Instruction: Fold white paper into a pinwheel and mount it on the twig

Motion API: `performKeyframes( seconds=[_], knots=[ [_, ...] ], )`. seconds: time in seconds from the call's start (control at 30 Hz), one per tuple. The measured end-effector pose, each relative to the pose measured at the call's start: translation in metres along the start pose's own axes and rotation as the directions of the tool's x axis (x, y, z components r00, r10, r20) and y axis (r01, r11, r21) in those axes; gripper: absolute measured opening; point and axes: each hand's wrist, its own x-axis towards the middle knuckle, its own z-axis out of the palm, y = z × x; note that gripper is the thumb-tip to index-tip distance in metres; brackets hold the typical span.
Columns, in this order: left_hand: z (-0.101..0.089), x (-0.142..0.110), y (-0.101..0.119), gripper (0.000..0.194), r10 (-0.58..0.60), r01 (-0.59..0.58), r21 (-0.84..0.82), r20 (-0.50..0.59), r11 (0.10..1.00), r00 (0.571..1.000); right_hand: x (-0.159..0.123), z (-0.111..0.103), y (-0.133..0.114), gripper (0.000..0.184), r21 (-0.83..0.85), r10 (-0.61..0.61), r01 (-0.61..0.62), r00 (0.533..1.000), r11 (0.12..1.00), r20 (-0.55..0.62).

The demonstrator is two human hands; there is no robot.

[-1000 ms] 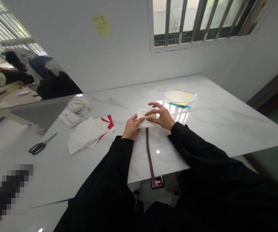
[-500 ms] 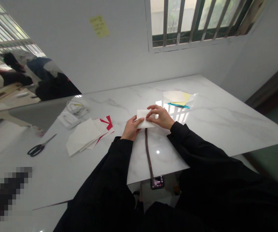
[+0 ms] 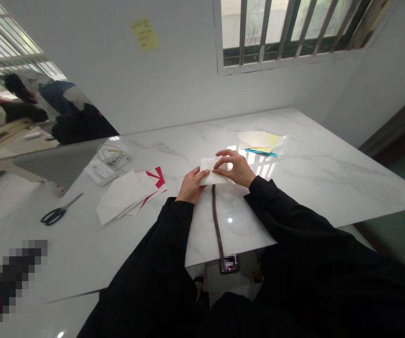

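The left hand (image 3: 190, 186) and right hand (image 3: 233, 168) hold a folded white paper (image 3: 209, 172) on a marble table (image 3: 315, 178), its near edge just above a brown cord (image 3: 216, 220). The left fingers (image 3: 198, 177) lie closed against the paper's left edge, while the right fingertips (image 3: 220, 165) curl down and pinch its right side. Left of the hands lie a paper stack (image 3: 123, 202) over red sheets (image 3: 158, 177), scissors (image 3: 57, 215) and a coiled cable (image 3: 112, 156). Coloured papers (image 3: 255, 141) sit beyond the right hand.
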Motion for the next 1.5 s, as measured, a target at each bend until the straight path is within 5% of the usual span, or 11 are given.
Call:
performKeyframes(
  seconds=[0.43,0.93,1.17,1.5],
  knots=[
    [-0.001,0.001,-0.003,0.058,0.009,-0.008,0.03,-0.028,1.0,1.0,0.001,0.0,0.0,0.007,0.1,0.095,-0.101,0.994,0.99,0.056],
    [-0.003,0.004,-0.008,0.065,0.034,-0.033,0.027,-0.026,0.999,0.999,-0.002,0.007,0.001,0.007,-0.022,0.033,-0.031,0.997,0.999,0.072],
    [-0.006,0.01,-0.015,0.054,0.139,-0.129,0.086,-0.12,0.988,0.983,-0.007,0.018,-0.006,0.027,-0.024,0.065,-0.063,0.993,0.998,0.095],
    [-0.008,0.012,-0.017,0.05,0.165,-0.149,0.108,-0.157,0.983,0.974,-0.005,0.02,0.001,0.004,-0.08,0.09,-0.086,0.994,0.993,0.055]
  ],
)
